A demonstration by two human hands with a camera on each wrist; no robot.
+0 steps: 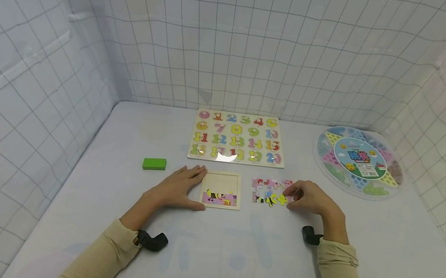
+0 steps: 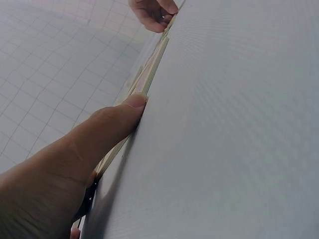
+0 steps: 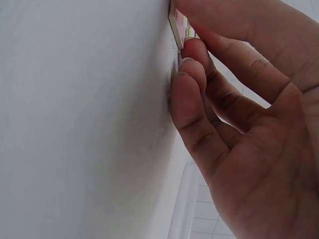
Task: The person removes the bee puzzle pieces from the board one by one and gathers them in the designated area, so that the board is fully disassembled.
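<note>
My left hand [image 1: 179, 188] lies spread along the left side of a small wooden puzzle tray [image 1: 222, 174], its thumb [image 2: 134, 101] against the near corner and its fingertips by the far one. Inside the tray, a strip of fitted pieces [image 1: 219, 198] with a bee picture fills the near part; bare wood shows beyond. To the right of the tray, loose jigsaw pieces [image 1: 260, 188] in pink, yellow and blue lie grouped closely. My right hand [image 1: 311, 198] is at the right edge of this group, curled fingers and thumb pinching a puzzle piece [image 3: 175, 27], mostly hidden by the hand.
A number puzzle board [image 1: 239, 137] lies behind the tray. At the back right is a round board game [image 1: 359, 161] in clear wrapping. A green block [image 1: 154, 163] sits left of the tray. White gridded cloth walls [image 1: 257, 41] enclose the table's back and sides.
</note>
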